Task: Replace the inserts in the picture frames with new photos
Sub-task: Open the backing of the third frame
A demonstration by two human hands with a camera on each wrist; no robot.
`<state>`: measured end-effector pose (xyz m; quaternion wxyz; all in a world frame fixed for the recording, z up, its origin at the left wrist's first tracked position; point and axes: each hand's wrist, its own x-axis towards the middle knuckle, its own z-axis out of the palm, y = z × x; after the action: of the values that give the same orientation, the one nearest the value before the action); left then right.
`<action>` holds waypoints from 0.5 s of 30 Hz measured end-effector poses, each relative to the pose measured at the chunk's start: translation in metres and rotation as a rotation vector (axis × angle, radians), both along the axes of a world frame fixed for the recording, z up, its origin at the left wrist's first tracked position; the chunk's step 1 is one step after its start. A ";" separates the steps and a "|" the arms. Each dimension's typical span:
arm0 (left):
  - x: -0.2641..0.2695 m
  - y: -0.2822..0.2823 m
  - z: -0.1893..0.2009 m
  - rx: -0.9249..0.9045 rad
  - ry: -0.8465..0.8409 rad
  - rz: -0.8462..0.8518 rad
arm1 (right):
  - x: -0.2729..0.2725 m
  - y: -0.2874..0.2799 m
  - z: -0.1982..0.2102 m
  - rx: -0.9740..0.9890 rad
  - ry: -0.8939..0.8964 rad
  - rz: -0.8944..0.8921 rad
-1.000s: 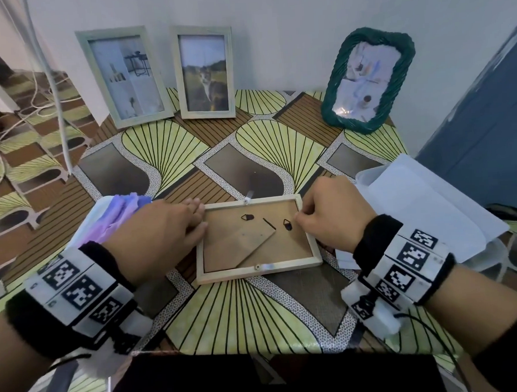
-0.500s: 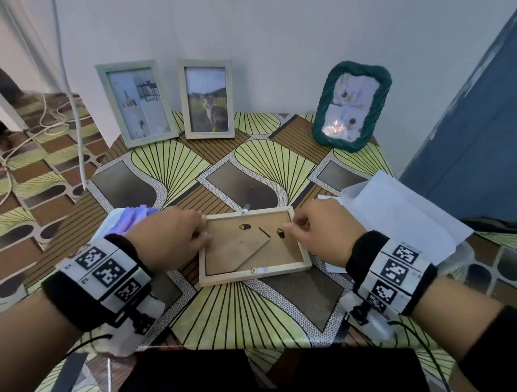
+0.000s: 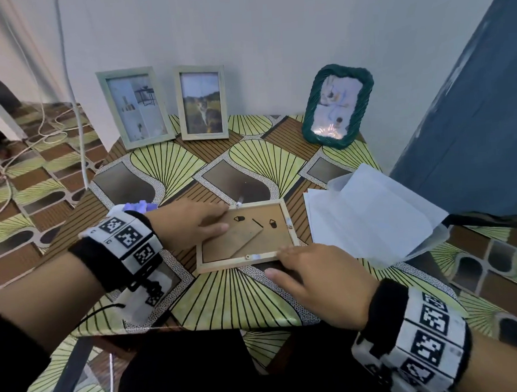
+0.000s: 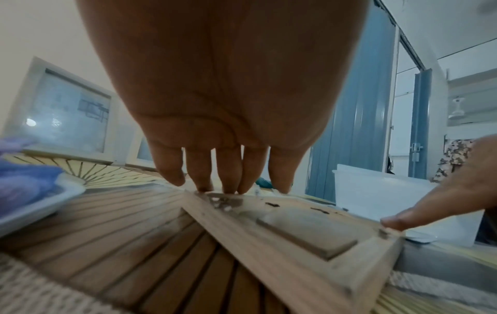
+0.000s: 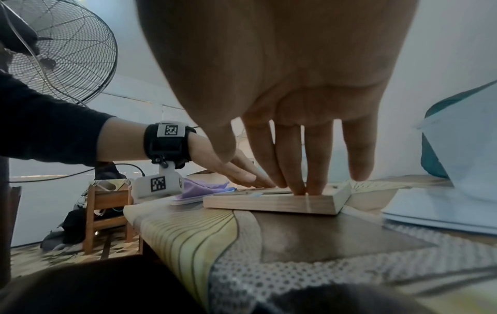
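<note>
A light wooden picture frame [image 3: 249, 263] lies face down on the patterned table [image 3: 227, 302]. Its brown backing board [image 3: 271, 240] and folded stand face up. My left hand [image 3: 219, 222] rests with straight fingers on the frame's far left corner; in the left wrist view the fingertips [image 4: 223, 187] touch that corner of the frame [image 4: 269, 250]. My right hand [image 3: 284, 254] presses straight fingers on the near right corner, and the right wrist view shows those fingertips [image 5: 301, 189] on the frame's [image 5: 269, 204] near edge. A stack of white sheets in a clear sleeve [image 3: 369, 217] lies just right of the frame.
Three frames stand against the back wall: a pale one [image 3: 134, 108], one with an animal photo [image 3: 203, 102], and a dark green woven one [image 3: 338, 104]. A purple cloth on a white tray [image 3: 138, 206] sits behind my left wrist. A blue door [image 3: 472, 124] stands at right.
My right hand has moved from the frame's right side down to its near right corner. The left hand's fingers have straightened and stay at the far left corner. The frame has not shifted.
</note>
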<state>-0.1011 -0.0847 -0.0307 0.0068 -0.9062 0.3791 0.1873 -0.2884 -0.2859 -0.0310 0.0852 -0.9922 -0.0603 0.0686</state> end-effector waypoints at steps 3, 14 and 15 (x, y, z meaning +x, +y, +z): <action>-0.005 0.004 -0.001 -0.034 -0.035 -0.005 | 0.000 0.002 -0.005 -0.017 0.042 -0.029; -0.042 0.028 0.004 -0.068 -0.194 -0.061 | 0.056 -0.023 -0.010 0.032 0.233 -0.034; -0.045 0.029 0.004 -0.087 -0.200 -0.057 | 0.062 -0.025 -0.010 0.031 0.239 -0.032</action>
<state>-0.1463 -0.0553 -0.0271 0.0105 -0.9086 0.4101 0.0789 -0.2260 -0.3109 -0.0414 0.1084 -0.9763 -0.0350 0.1841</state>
